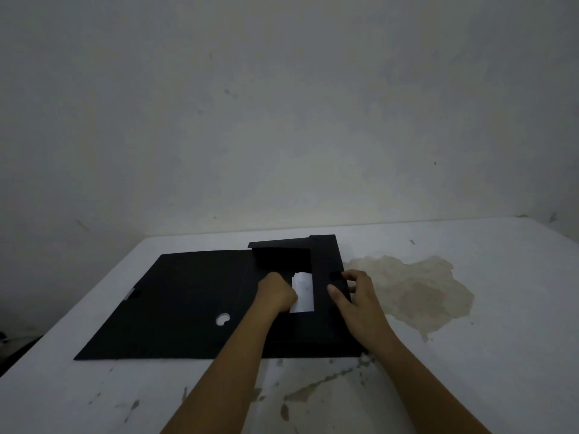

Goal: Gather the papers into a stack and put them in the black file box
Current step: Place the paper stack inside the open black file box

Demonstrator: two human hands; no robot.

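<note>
White papers [303,292] visible only as a narrow strip, long axis running near-to-far, lying inside the tray of the black file box [322,308] between both hands. Left hand [277,294] closed into a loose fist, pressed on or against the left edge of the strip; whether fingers actually pinch a sheet cannot be told, knuckles hide the contact. Right hand [354,296] just right of the strip, curled over the box's right side flap [326,274], thumb on the flap's upper face, fingers at its outer edge near the dark closure tab; reads as a light grip on that flap. Left hand touching the strip, right hand separated from it by the flap width, so left is the nearer.

Far flap [282,256] folded partly over the far end of the tray, covering the far end of the sheets. Near end of the strip bordered by black card as well. Box lid [175,305] laid open flat to the left, finger hole [222,318] showing pale table through it.

Outward: white table [501,355], scuffed, with a tan stain [416,289] right of the box. No loose sheets seen elsewhere on the surface.

Judgement: stack seated in the tray; remaining work likely folding side flaps, then swinging lid left-to-right across the long axis.
</note>
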